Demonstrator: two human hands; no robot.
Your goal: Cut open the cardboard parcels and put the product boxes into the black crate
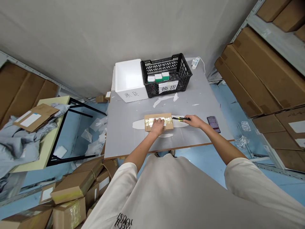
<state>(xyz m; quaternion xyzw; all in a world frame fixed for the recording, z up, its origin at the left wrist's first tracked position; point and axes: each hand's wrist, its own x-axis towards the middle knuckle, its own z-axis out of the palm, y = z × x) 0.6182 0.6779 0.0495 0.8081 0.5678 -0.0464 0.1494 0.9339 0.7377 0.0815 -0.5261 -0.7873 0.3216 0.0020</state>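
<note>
A small brown cardboard box (168,124) lies on the grey table (126,143), with clear tape and a white label on its top. Across that top rests my left hand (157,126), its fingers stretched out over the label and tape. My right hand (194,121) is closed around a black and yellow utility knife (180,119). The knife points left, its tip close to the box's right side; whether it touches the cardboard I cannot tell.
Behind the box stand a white foam bin (132,95) and a black plastic crate (186,79) holding several small green-and-white boxes (158,77). A phone (213,124) lies on the right, a power strip (195,63) at the back. Cartons (71,187) are piled at lower left.
</note>
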